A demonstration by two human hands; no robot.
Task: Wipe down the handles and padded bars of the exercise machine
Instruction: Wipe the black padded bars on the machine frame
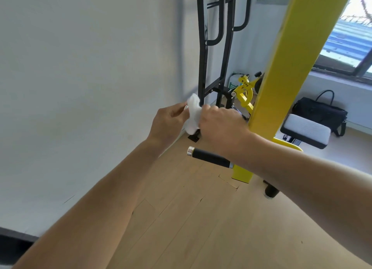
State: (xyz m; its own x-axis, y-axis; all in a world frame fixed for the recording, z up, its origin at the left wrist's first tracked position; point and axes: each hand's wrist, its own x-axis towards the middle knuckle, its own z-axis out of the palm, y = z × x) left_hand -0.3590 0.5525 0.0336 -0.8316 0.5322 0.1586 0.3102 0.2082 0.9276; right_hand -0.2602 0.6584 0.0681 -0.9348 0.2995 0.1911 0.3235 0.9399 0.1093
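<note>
A crumpled white tissue (192,114) is held up in front of me between both hands. My left hand (168,122) pinches its left side and my right hand (221,125) grips its right side. Below my right wrist a black padded handle (209,157) with a silver end cap sticks out to the left from the yellow machine post (285,63). A second black handle end (270,191) shows under my right forearm. The hands are above the handle and apart from it.
A white wall runs along the left. A black metal frame (203,47) stands in the corner behind the tissue. A grey and black seat pad (307,130) and a black bag (320,111) lie at the right, under a window. The floor is light wood.
</note>
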